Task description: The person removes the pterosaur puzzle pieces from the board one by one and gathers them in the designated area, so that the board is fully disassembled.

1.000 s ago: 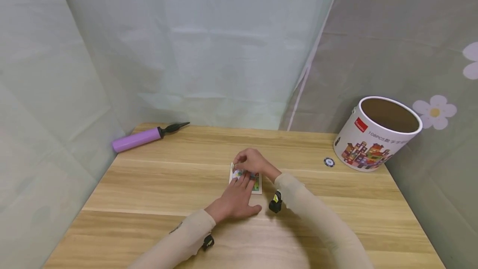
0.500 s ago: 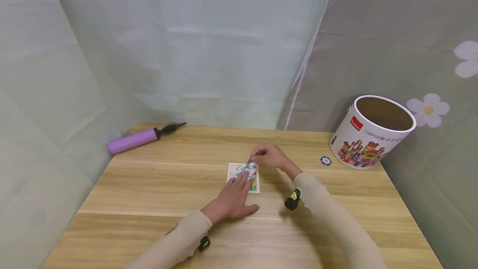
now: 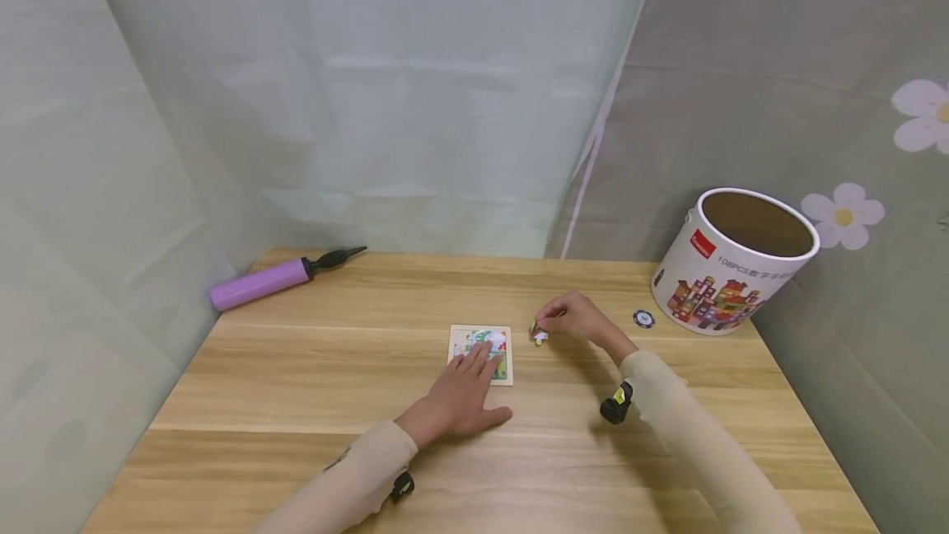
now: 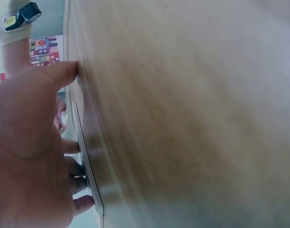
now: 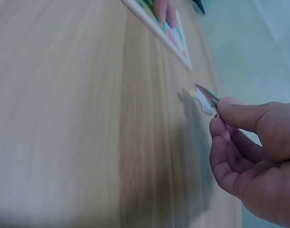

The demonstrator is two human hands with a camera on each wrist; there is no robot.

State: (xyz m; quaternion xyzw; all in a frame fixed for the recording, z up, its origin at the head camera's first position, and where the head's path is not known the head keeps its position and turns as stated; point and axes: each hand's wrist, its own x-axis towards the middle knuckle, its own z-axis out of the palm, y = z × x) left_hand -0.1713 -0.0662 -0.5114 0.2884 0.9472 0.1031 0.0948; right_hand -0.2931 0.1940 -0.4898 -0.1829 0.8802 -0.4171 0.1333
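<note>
A small square jigsaw puzzle [image 3: 507, 363] with a pale wooden frame and a colourful picture lies on the table. My left hand [image 3: 463, 394] rests on it with fingers spread, covering its lower left part; the left wrist view shows the fingertips [image 4: 84, 203] on the board. To the right of the frame, my right hand [image 3: 582, 320] pinches a thin puzzle piece [image 5: 207, 96] with a green face between thumb and index finger. Just below it is a white and yellow puzzle piece [image 3: 540, 338]; whether it touches the table or the held piece I cannot tell.
A round poker chip [image 3: 643, 319] lies right of my right hand. The large white printed bucket [image 3: 730, 278] stands at the back right. At the back left lies a purple hand pump [image 3: 263, 283] with a black nozzle. Cloth walls [image 3: 445, 105] border the wooden table [image 3: 334, 386].
My right hand has moved right, from over the puzzle to beside it, carrying a piece. More of the puzzle now shows. My left hand has stayed on the board.
</note>
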